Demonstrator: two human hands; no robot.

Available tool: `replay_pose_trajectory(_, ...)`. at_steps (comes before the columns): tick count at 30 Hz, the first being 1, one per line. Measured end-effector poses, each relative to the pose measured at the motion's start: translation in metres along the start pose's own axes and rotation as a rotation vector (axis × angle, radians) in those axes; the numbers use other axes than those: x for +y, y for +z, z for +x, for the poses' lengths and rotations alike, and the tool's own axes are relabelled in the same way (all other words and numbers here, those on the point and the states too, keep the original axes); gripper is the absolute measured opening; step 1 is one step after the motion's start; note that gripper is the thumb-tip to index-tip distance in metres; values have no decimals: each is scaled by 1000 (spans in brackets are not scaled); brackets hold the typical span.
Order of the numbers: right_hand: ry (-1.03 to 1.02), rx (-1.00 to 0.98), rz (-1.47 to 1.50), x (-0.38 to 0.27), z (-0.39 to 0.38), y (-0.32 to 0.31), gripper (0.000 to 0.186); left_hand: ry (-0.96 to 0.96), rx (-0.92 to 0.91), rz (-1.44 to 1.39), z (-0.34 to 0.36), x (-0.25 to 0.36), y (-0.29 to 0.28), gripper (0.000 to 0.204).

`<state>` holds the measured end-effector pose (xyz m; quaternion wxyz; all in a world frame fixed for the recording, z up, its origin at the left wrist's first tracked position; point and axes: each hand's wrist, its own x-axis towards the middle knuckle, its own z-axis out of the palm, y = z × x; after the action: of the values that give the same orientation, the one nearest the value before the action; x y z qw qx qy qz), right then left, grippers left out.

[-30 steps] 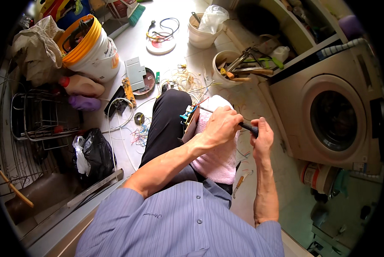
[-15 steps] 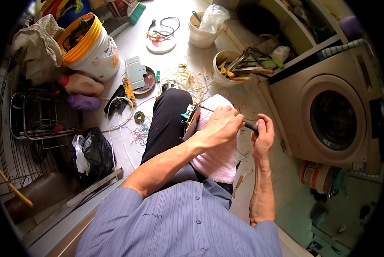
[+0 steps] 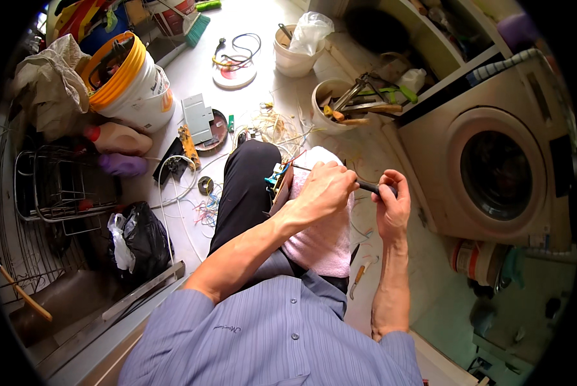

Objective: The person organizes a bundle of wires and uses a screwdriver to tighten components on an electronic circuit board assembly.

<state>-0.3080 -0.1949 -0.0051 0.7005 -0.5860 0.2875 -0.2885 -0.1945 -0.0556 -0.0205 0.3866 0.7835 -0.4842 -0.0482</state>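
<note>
A long screwdriver (image 3: 367,186) with a black handle runs across my lap. My left hand (image 3: 327,188) is closed round its middle, where the shaft meets the handle. At the handle's end, the thumb and fingers of my right hand (image 3: 393,201) pinch it. The thin shaft points left to a small board with blue and coloured parts (image 3: 279,183), which stands on edge between my thighs. My left wrist partly covers the board, and the exact contact of the tip is too small to tell. Under my left hand a pink towel (image 3: 317,241) drapes over my right thigh.
Loose wires (image 3: 279,125) and a grey metal plate (image 3: 198,119) lie ahead on the floor. A tool bucket (image 3: 327,106) stands beyond my right knee, a washing machine (image 3: 449,154) at the right. A hooked knife (image 3: 359,278) lies by my right thigh, a black bag (image 3: 144,235) at left.
My right hand has shifted its fingers on the screwdriver's handle, which now lies a little flatter. My left hand keeps its grip. The whole view has shifted slightly.
</note>
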Motion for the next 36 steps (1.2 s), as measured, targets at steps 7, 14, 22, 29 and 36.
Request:
replay_pose_trajectory(7, 213, -81, -289, -3, 3, -17, 12, 5, 39, -35, -4, -5, 4, 18)
replay_pose_trajectory(14, 165, -148, -1, 3, 1, -15, 23, 24, -25, -106, 0, -13, 3, 18)
replay_pose_trajectory(22, 129, -168, 11, 4, -2, -20, 29, 29, -13, -37, -3, -6, -1, 18)
replay_pose_trajectory(29, 349, -212, -71, 9, 8, -37, 33, 1, 91, -105, -4, -7, 8, 17)
replay_pose_trajectory(36, 86, -84, 91, 9, -2, -9, 28, 43, -16, -18, -1, -9, 4, 17)
